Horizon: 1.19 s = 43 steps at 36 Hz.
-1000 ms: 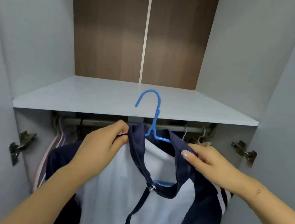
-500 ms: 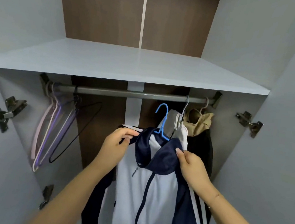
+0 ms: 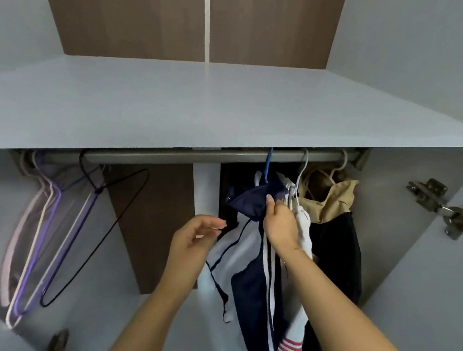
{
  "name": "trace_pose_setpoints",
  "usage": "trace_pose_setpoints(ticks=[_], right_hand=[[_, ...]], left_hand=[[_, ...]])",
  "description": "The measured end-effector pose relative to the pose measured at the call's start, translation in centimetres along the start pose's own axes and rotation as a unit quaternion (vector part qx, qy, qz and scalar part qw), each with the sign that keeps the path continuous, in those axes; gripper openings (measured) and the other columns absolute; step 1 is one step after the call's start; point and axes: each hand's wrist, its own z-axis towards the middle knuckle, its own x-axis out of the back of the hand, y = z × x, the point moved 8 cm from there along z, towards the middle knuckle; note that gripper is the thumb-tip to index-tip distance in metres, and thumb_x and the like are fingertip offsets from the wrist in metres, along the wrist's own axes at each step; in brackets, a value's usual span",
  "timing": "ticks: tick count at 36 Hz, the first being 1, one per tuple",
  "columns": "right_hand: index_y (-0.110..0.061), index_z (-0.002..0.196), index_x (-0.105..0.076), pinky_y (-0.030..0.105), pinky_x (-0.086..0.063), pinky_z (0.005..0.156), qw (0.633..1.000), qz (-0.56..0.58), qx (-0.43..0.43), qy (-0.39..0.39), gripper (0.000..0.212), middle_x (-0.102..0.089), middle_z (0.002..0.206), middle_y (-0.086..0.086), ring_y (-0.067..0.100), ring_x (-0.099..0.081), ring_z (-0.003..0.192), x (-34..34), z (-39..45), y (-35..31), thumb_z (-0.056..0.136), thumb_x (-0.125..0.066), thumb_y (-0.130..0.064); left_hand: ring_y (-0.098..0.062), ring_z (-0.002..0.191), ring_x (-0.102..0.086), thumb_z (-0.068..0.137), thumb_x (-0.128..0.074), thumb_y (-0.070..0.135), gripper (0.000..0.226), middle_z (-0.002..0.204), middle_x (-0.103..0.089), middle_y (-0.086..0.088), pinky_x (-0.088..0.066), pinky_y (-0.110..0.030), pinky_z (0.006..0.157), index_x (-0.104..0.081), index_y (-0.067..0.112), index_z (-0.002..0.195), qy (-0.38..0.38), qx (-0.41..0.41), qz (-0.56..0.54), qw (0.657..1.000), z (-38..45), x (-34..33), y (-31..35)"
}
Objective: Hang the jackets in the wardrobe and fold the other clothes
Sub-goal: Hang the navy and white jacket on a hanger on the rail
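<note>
Now the navy-and-white jacket point(image 3: 247, 253) hangs by its blue hanger point(image 3: 268, 166) on the rail point(image 3: 168, 154); my right hand point(image 3: 281, 225) pinches its collar, my left hand point(image 3: 193, 240) beside it, fingers loosely curled, holding nothing.

Matt metal rail point(image 3: 197, 155); cloth jacket point(image 3: 252, 280); wood-grain back panel point(image 3: 128, 8).

Pale grey wardrobe walls point(image 3: 415, 46), brown wood back panel point(image 3: 128, 11), grey shelf point(image 3: 203, 107), metal door hinge point(image 3: 442, 205).

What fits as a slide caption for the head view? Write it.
Right hand holds the navy-and-white jacket, its blue hanger on the rail; left hand open.
</note>
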Motion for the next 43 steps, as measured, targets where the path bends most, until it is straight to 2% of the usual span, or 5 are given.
trace_pose_setpoints(ticks=[9, 16, 19, 28, 43], right_hand=[[-0.009, 0.122, -0.048, 0.032, -0.041, 0.063, 0.995, -0.085, 0.013, -0.059, 0.030, -0.065, 0.100, 0.012, 0.031, -0.064, 0.090, -3.2, -3.4, 6.4, 0.103, -0.040, -0.032], [-0.009, 0.133, -0.055, 0.021, -0.044, 0.097, 0.993, 0.119, -0.011, 0.002, 0.037, -0.061, 0.126, 0.003, 0.014, -0.057, 0.114, 1.5, -9.2, 7.3, 0.096, -0.056, -0.011], [-0.014, 0.119, -0.064, 0.005, -0.044, 0.087, 0.980, 0.196, -0.034, -0.019, 0.028, -0.067, 0.117, 0.001, 0.002, -0.062, 0.103, 4.3, -12.3, 7.6, 0.096, -0.054, -0.003], [-0.011, 0.103, -0.071, 0.020, -0.056, 0.078, 0.916, 0.380, -0.120, 0.040, 0.029, -0.076, 0.097, 0.005, 0.017, -0.071, 0.093, 13.8, -25.7, 9.3, 0.098, -0.044, -0.001], [-0.010, 0.106, -0.071, 0.028, -0.056, 0.080, 0.835, 0.382, -0.286, 0.274, 0.028, -0.075, 0.101, 0.007, 0.023, -0.071, 0.094, 25.7, -56.2, 20.9, 0.099, -0.043, -0.009]], left_hand=[[-0.007, 0.085, -0.066, 0.087, -0.050, -0.014, 0.037, 0.090, -0.072, 0.005, -0.050, -0.022, 0.084, -0.069, 0.017, 0.090, -0.039, 0.089, -0.023, 0.995, 1.5, -3.5, -3.4], [-0.007, 0.098, -0.066, 0.092, -0.055, -0.002, 0.023, 0.102, -0.072, 0.002, -0.049, -0.025, 0.091, -0.069, 0.015, 0.099, -0.083, 0.112, -0.005, 0.990, -0.9, -5.0, -3.7], [-0.004, 0.104, -0.062, 0.095, -0.053, 0.003, 0.026, 0.108, -0.070, 0.007, -0.047, -0.016, 0.087, -0.069, 0.022, 0.102, -0.131, 0.107, 0.018, 0.985, -3.2, -5.5, -3.0], [0.002, 0.103, -0.064, 0.095, -0.053, 0.001, 0.032, 0.108, -0.071, 0.013, -0.048, -0.012, 0.085, -0.069, 0.025, 0.107, -0.254, 0.115, -0.038, 0.960, -12.7, -7.8, 0.1], [-0.006, 0.103, -0.066, 0.092, -0.053, -0.002, 0.025, 0.109, -0.073, 0.003, -0.049, -0.023, 0.093, -0.066, 0.013, 0.107, -0.570, 0.165, -0.094, 0.800, -39.6, -20.2, 2.4]])
